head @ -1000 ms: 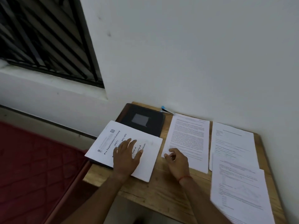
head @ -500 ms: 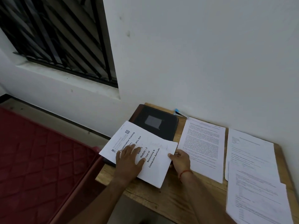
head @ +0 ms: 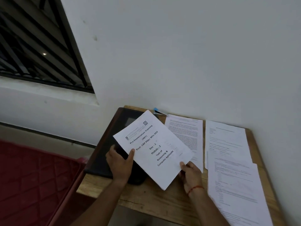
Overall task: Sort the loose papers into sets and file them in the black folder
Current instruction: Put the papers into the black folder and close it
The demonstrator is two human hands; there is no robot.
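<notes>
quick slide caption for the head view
Left hand and right hand hold an exam paper over the black folder; more papers cover the wooden table.

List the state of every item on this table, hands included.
Black folder: closed, flat on the table.
Titled papers: held tilted over the folder.
Left hand: grips the papers' left edge.
Right hand: pinches their right edge.
Pen: lying by the wall.
Printed page: flat on the table.
Far right sheet: flat.
Near right sheet: flat, overlapping it.

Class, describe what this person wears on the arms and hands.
Both forearms are bare, no sleeves in view. A thin red thread circles the right wrist. The left hand and right hand show no gloves, rings or watch.
</notes>
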